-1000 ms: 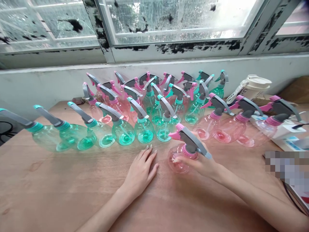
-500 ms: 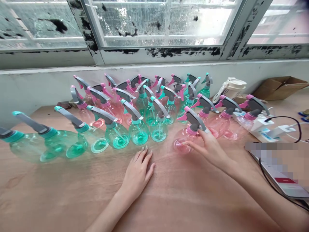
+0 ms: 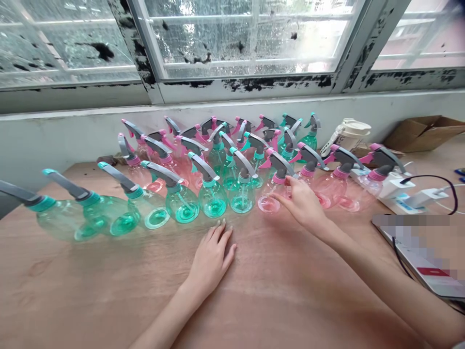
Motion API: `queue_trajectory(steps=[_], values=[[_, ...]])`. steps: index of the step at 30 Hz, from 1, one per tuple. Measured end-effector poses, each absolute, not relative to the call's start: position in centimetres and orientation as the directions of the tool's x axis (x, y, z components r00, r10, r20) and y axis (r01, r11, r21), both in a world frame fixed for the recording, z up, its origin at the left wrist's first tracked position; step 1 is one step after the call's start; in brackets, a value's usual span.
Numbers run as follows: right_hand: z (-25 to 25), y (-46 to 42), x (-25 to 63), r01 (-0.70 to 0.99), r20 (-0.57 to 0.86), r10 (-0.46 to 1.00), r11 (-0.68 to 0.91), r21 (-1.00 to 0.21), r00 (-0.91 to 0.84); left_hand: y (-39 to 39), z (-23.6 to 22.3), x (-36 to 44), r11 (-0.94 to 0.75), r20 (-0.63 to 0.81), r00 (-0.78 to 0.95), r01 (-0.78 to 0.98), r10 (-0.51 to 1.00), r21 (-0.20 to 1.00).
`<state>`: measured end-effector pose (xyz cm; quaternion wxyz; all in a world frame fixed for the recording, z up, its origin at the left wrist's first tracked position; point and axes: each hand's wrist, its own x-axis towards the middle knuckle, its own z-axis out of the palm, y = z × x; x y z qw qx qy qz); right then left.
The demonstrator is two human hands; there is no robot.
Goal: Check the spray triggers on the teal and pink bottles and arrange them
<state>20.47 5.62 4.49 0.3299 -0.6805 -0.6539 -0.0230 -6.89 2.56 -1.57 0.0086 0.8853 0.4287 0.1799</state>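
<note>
My right hand point(image 3: 303, 206) grips a clear pink spray bottle point(image 3: 273, 191) with a grey trigger and pink collar. The bottle stands on the wooden table point(image 3: 109, 286) in the front row, between the teal bottles point(image 3: 214, 194) on its left and other pink bottles point(image 3: 332, 182) on its right. My left hand point(image 3: 212, 257) lies flat on the table, palm down, fingers stretched out, just in front of the teal row and touching no bottle. Several more pink and teal spray bottles point(image 3: 225, 140) stand in rows behind, up to the wall under the window.
A white lidded cup point(image 3: 348, 133) stands at the back right, with a cardboard box point(image 3: 423, 128) beyond it. A white power strip point(image 3: 397, 191) with a black cable point(image 3: 441, 186) lies on the right. A blurred flat item point(image 3: 425, 257) rests at the right edge.
My right hand has pushed the pink bottle away from me, from the open table into the front row beside the teal bottles. The left hand has stayed flat in place.
</note>
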Motion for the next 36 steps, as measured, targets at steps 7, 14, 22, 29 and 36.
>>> queue_trajectory(steps=[7, 14, 22, 29, 36], values=[[5.0, 7.2, 19.9, 0.903, 0.460, 0.873, 0.060, -0.425, 0.159, 2.6, -1.5, -6.9, -0.632, 0.313, 0.565, 0.752, 0.764, 0.187], [4.7, 6.2, 19.7, 0.844, 0.511, 0.834, 0.112, -0.524, 0.207, 2.6, -1.4, -6.9, -0.632, 0.301, 0.570, 0.755, 0.764, 0.175], [5.1, 2.5, 24.5, 0.752, 0.476, 0.794, 0.036, -0.658, 0.378, 2.7, -1.3, -6.9, -0.633, 0.300, 0.573, 0.757, 0.762, 0.161], [6.1, 4.2, 26.2, 0.771, 0.486, 0.723, -0.102, -0.628, 0.491, 2.9, -1.5, -7.1, -0.636, 0.325, 0.572, 0.760, 0.753, 0.135], [5.4, 6.6, 25.2, 0.869, 0.456, 0.791, -0.180, -0.461, 0.407, 2.9, -1.6, -7.1, -0.644, 0.337, 0.576, 0.753, 0.745, 0.135]])
